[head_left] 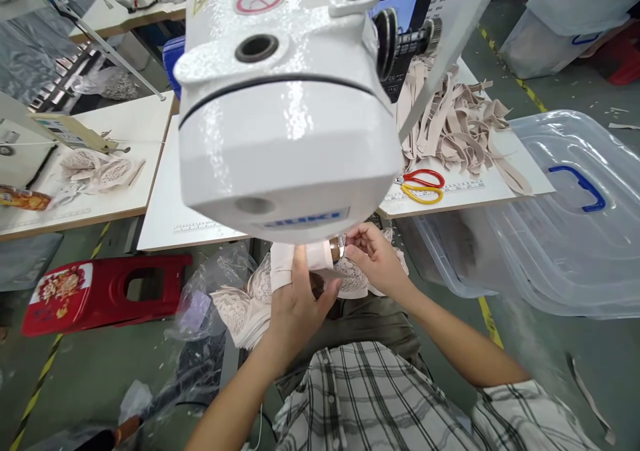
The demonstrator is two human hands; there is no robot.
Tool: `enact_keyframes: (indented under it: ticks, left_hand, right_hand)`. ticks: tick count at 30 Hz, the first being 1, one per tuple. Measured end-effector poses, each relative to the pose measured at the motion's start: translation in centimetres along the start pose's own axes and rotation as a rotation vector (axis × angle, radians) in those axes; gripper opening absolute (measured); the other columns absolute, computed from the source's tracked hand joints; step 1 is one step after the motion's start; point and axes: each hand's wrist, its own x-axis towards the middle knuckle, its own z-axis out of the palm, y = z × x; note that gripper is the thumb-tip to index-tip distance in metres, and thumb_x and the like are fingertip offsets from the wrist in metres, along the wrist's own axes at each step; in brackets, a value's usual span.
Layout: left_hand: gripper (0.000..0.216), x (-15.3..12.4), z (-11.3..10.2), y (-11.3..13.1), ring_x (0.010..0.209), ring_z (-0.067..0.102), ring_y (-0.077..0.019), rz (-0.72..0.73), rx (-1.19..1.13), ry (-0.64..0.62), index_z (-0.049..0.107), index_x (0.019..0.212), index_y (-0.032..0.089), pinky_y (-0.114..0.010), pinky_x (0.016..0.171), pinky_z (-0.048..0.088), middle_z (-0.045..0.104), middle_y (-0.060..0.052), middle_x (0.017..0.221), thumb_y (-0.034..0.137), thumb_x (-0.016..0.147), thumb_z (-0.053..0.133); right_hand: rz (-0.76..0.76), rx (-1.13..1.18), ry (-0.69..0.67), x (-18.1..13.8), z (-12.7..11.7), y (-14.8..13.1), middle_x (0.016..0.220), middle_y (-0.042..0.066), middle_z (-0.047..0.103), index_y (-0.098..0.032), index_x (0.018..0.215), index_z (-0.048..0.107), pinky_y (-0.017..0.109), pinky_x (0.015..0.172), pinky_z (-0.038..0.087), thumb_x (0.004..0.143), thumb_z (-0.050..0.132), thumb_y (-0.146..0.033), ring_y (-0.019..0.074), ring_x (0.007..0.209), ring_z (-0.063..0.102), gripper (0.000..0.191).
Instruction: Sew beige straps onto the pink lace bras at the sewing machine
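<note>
Resting my loosely spread left hand (pixel 295 308) on cloth (pixel 319 256), I'm holding my right hand (pixel 376 261) curled beside it, its catch unclear; lace (pixel 234 310) hanging leftward could be dragging the cloth crooked.

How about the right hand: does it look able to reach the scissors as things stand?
Probably yes: the scissors lie on the white table beyond the right hand, handles uncovered, with the sewing machine head off to their left. The hand would just need to leave the pale fabric beside it.
</note>
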Motion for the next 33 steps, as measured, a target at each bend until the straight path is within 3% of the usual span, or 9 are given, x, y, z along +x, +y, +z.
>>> enact_keyframes:
  ticks: [6, 11, 13, 16, 19, 22, 26, 29, 33]
  left_hand:
    - [0.094, -4.1, 1.9, 3.6, 0.124, 0.064, -0.0370, 0.311, 0.019, 0.130, -0.003, 0.161, 0.007, -0.041, 0.092, 0.059, 0.060, -0.029, 0.138, 0.042, 0.097, 0.057]
    - [0.064, -5.3, -0.5, 3.1, 0.076, 0.076, -0.0194, 0.374, -0.467, -0.193, 0.028, 0.155, 0.015, -0.025, 0.066, 0.061, 0.078, -0.008, 0.091, 0.035, 0.100, 0.053]
    - [0.036, -4.3, -2.2, 2.3, 0.074, 0.074, -0.0154, 0.380, -0.592, -0.133, 0.053, 0.135, 0.020, -0.023, 0.068, 0.060, 0.077, -0.004, 0.086, 0.025, 0.100, 0.051]
    - [0.031, -2.5, -3.7, 1.8, 0.118, 0.066, -0.0262, 0.490, -0.509, 0.010, 0.060, 0.125, 0.015, -0.041, 0.099, 0.055, 0.070, -0.017, 0.119, 0.025, 0.101, 0.044]
    - [0.035, -1.1, -3.3, 1.3, 0.106, 0.069, -0.0264, 0.437, -0.311, -0.260, 0.066, 0.109, 0.012, -0.043, 0.094, 0.056, 0.073, -0.017, 0.106, 0.027, 0.102, 0.035]
    - [0.044, -0.2, -1.3, 0.2, 0.068, 0.068, -0.0223, 0.032, -0.318, -0.536, 0.064, 0.077, 0.016, -0.036, 0.071, 0.055, 0.068, -0.009, 0.068, 0.038, 0.101, 0.034]
    - [0.042, 0.2, 1.4, -1.5, 0.055, 0.058, -0.0151, -0.422, -1.134, -0.762, 0.060, 0.074, 0.018, -0.030, 0.064, 0.053, 0.059, 0.000, 0.056, 0.055, 0.091, 0.053]
    - [0.044, -0.2, 2.3, -2.0, 0.051, 0.050, -0.0103, -0.538, -1.449, -0.659, 0.056, 0.069, 0.018, -0.026, 0.060, 0.050, 0.049, 0.005, 0.054, 0.059, 0.080, 0.066]
    - [0.040, -1.1, 1.6, -1.8, 0.060, 0.051, -0.0103, -0.406, -1.299, -0.499, 0.060, 0.069, 0.017, -0.023, 0.061, 0.045, 0.058, 0.000, 0.065, 0.051, 0.090, 0.056]
  right_hand:
    - [0.093, -0.023, -0.068, -3.6, 0.1, -1.1, 0.094, 0.005, 0.068, -0.021, 0.098, 0.062, 0.031, 0.074, 0.052, 0.086, 0.066, -0.050, 0.0192, 0.086, 0.063, 0.032]
    - [0.288, 0.192, -0.026, -5.6, -1.2, -1.5, 0.076, 0.001, 0.064, -0.019, 0.085, 0.065, 0.027, 0.061, 0.046, 0.084, 0.066, -0.060, 0.0145, 0.068, 0.056, 0.042]
    - [0.325, 0.195, -0.168, -5.5, -2.1, -2.0, 0.070, -0.001, 0.059, -0.018, 0.080, 0.064, 0.025, 0.056, 0.042, 0.081, 0.066, -0.065, 0.0121, 0.062, 0.050, 0.048]
    - [0.312, 0.144, -0.636, -4.6, -2.7, -2.9, 0.066, -0.002, 0.057, -0.018, 0.080, 0.064, 0.024, 0.054, 0.040, 0.086, 0.057, -0.069, 0.0116, 0.059, 0.049, 0.052]
    - [0.101, -0.254, -0.902, -3.8, -2.1, -3.3, 0.067, 0.000, 0.061, -0.020, 0.078, 0.065, 0.025, 0.056, 0.041, 0.098, 0.048, -0.049, 0.0130, 0.060, 0.053, 0.039]
    - [-0.179, -0.912, -0.703, -3.5, -0.8, -2.2, 0.065, 0.004, 0.063, -0.018, 0.072, 0.065, 0.029, 0.055, 0.036, 0.095, 0.049, -0.019, 0.0162, 0.059, 0.054, 0.028]
    - [-0.461, -1.124, -0.523, -3.3, 0.0, 0.5, 0.074, 0.008, 0.067, -0.016, 0.091, 0.071, 0.032, 0.061, 0.041, 0.094, 0.049, -0.012, 0.0207, 0.069, 0.060, 0.023]
    - [-0.534, -0.980, -0.370, -3.4, -0.2, 1.6, 0.095, 0.011, 0.071, -0.021, 0.109, 0.070, 0.036, 0.075, 0.049, 0.097, 0.048, -0.020, 0.0241, 0.088, 0.064, 0.024]
    - [-0.436, -0.797, -0.137, -4.3, -0.1, 1.8, 0.103, 0.010, 0.070, -0.023, 0.115, 0.067, 0.039, 0.081, 0.054, 0.096, 0.058, -0.036, 0.0248, 0.096, 0.066, 0.025]
